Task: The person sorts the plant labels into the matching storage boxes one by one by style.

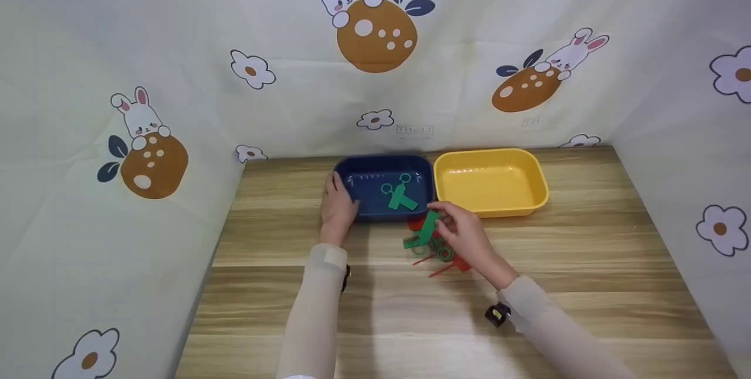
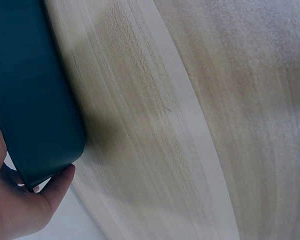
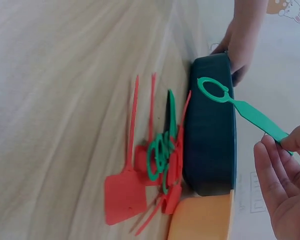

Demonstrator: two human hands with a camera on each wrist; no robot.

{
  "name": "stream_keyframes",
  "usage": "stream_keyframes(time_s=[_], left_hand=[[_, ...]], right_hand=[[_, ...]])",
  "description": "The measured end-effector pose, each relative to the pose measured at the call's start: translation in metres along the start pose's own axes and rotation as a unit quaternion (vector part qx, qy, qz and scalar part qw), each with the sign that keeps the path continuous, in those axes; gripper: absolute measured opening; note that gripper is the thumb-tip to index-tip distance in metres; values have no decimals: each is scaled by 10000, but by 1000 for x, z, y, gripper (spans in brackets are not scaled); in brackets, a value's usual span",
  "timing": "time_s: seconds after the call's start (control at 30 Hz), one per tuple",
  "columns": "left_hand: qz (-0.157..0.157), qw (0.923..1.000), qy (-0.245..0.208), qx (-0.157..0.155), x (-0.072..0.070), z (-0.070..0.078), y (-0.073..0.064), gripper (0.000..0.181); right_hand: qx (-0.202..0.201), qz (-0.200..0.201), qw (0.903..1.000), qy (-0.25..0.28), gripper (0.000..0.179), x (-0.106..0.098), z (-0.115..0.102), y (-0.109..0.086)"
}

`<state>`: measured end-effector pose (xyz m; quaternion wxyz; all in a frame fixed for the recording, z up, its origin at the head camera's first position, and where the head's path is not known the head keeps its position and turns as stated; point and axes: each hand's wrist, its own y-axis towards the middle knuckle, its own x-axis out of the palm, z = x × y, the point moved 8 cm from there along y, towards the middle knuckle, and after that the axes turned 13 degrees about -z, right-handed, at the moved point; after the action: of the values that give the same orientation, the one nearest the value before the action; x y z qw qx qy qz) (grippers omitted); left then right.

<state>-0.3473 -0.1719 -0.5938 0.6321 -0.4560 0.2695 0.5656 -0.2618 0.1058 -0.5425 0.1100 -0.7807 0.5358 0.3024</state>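
My right hand [image 1: 466, 235] pinches a green plastic tag [image 3: 257, 119] by its flat end, thumb against fingers. The tag has a ring at its other end, and in the right wrist view it is raised beside the dark blue bin [image 3: 210, 135]. At the bin's left end, my left hand [image 1: 338, 206] grips the wall, with the thumb outside on the near side in the left wrist view [image 2: 20, 200]. Green ring-ended tags [image 1: 402, 197] lie inside the blue bin. Below my right hand is a loose pile of green tags [image 3: 157, 160] and red tags [image 3: 125, 197] with thin tails.
A yellow bin [image 1: 493, 188] stands right beside the blue one, at its right. Both are at the back of the wood-grain table [image 1: 276, 238], close to a patterned cloth [image 1: 305, 97] that hangs behind and at the sides.
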Motion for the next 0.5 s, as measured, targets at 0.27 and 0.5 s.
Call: stream_keyframes(time_s=[0.27,0.5], left_hand=[[-2,10000,-46,-10,1,-1,1,89],[-17,10000,-90,-32,1,-2,2,88]], right_hand=[[96,12,9999,100,28,-7,-2,9],[158,102,9996,186,26,-12,-4,18]])
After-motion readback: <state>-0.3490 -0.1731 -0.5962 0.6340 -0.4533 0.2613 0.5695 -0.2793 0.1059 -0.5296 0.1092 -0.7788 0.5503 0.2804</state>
